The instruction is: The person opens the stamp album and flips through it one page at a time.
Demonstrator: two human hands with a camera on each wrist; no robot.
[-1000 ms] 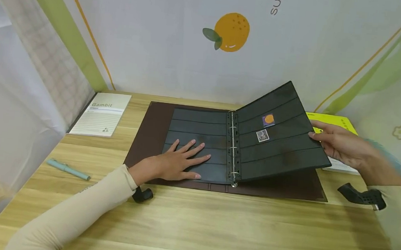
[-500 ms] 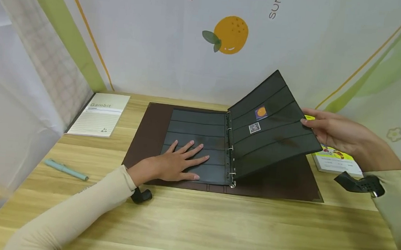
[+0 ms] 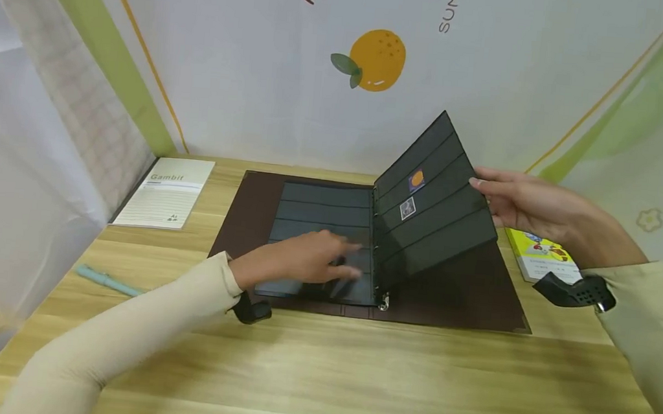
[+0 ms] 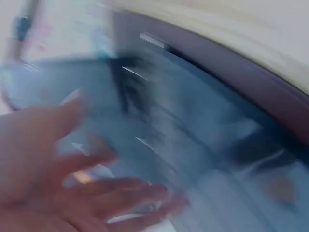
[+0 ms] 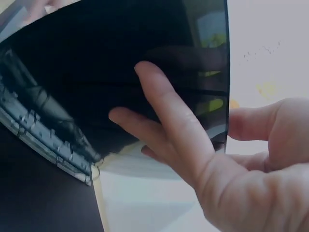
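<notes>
A brown ring binder (image 3: pixel 465 295) lies open on the table with black stamp pages inside. My right hand (image 3: pixel 537 197) pinches the outer edge of the raised black page (image 3: pixel 435 228), thumb on the front. In the right wrist view its fingers (image 5: pixel 169 106) spread across the page's back. Two small stamps sit in the page's strips: an orange-and-purple stamp (image 3: pixel 417 180) and a grey stamp (image 3: pixel 408 208). My left hand (image 3: pixel 316 258), blurred, hovers close over the flat left page (image 3: pixel 326 195), fingers loosely extended toward the rings. It holds nothing.
A white Gambit notebook (image 3: pixel 163 194) lies at the back left, with a light teal pen (image 3: pixel 106 280) in front of it. A yellow-and-white book (image 3: pixel 544 256) lies at the right, partly behind my right hand. A printed curtain (image 3: pixel 246 96) hangs behind the table (image 3: pixel 318 375).
The stamp page has swung up and leftward in my right hand. My left hand has come off the left page, where it rested spread flat, and shifted toward the rings.
</notes>
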